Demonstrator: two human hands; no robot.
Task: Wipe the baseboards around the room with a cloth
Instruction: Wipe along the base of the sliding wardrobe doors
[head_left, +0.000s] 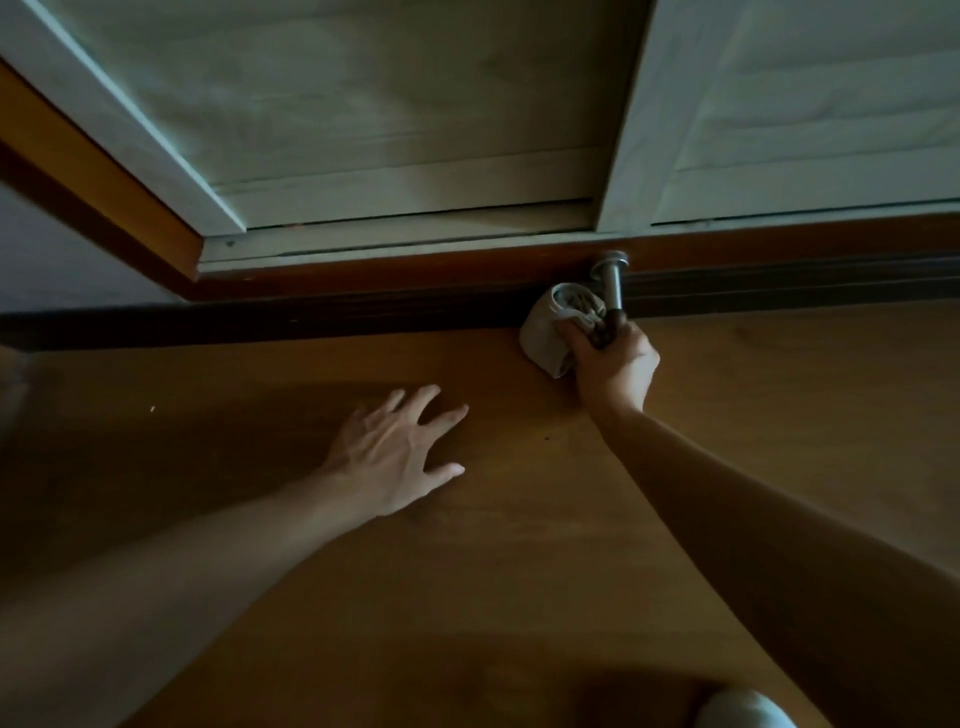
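Wiping the dark baseboard (311, 319), right grip (613, 364) clamped round the bunched cloth (550, 332) and pressing it against the board beside the metal door stop (613, 286). Bracing with left grip (395, 457) spread apart, flat on the wooden floor (519, 545). Likely working best by holding firm pressure and wrapping the cloth round the stop's post.

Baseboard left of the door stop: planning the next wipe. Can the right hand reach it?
Probably yes: the right hand holds the cloth at the baseboard beside the door stop; the left hand lies on the floor, apart.
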